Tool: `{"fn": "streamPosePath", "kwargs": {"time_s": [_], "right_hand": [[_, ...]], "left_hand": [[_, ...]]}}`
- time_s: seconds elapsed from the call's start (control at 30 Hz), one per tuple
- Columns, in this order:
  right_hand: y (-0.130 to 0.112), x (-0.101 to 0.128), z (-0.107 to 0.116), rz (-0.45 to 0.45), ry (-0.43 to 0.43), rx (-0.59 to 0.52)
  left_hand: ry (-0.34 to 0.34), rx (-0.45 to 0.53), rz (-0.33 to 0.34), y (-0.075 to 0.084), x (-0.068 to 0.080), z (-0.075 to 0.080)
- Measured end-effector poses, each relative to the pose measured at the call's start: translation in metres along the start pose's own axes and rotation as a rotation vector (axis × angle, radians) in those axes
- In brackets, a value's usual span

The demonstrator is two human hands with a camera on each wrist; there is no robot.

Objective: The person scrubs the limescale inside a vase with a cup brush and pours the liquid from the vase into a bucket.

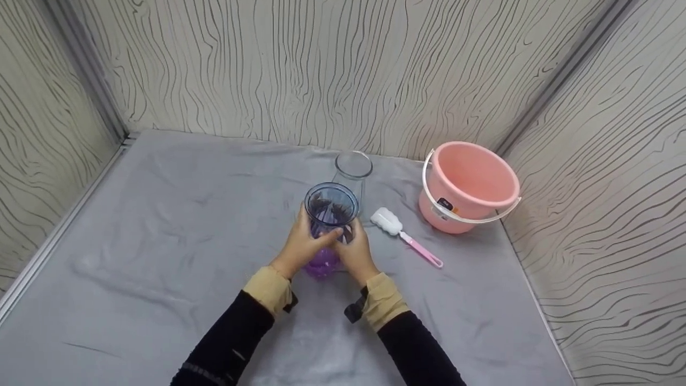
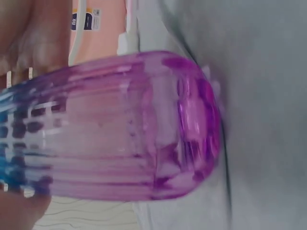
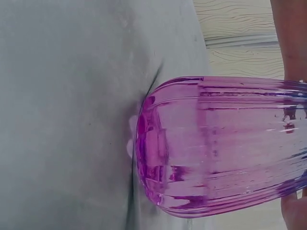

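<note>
While the left hand (image 1: 301, 242) and right hand (image 1: 356, 251) grip opposite sides of a blue-to-purple vase (image 1: 331, 213), its base is close to the grey cloth (image 1: 193, 225), contact uncertain; a clear vessel (image 1: 356, 184) stands just behind, a white-headed brush (image 1: 407, 239) and pink bucket (image 1: 453, 206) to the right

Left hand (image 2: 23, 210) and right hand (image 2: 38, 33) hold a purple vase (image 2: 115, 127), with a pink bucket (image 2: 106, 45) near the gray tabletop's (image 2: 268, 115) edge.
</note>
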State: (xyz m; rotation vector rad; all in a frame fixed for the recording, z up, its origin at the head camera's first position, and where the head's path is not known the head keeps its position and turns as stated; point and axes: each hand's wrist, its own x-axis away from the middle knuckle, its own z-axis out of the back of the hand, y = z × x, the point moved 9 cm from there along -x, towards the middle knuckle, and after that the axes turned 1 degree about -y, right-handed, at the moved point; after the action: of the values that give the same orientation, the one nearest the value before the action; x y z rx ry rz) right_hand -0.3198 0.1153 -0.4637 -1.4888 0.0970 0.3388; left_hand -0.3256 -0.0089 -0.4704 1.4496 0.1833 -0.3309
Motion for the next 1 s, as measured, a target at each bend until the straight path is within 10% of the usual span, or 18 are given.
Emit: {"fn": "streamPosePath", "kwargs": {"time_s": [0.33, 1.0], "right_hand": [[0.043, -0.003, 0.004, -0.033, -0.030, -0.037], [0.051, 0.001, 0.011, -0.088, -0.185, 0.131]], "left_hand": [[0.125, 0.034, -0.058, 0.000, -0.006, -0.002], [0.116, -0.235, -0.153, -0.003, -0.006, -0.004]]}}
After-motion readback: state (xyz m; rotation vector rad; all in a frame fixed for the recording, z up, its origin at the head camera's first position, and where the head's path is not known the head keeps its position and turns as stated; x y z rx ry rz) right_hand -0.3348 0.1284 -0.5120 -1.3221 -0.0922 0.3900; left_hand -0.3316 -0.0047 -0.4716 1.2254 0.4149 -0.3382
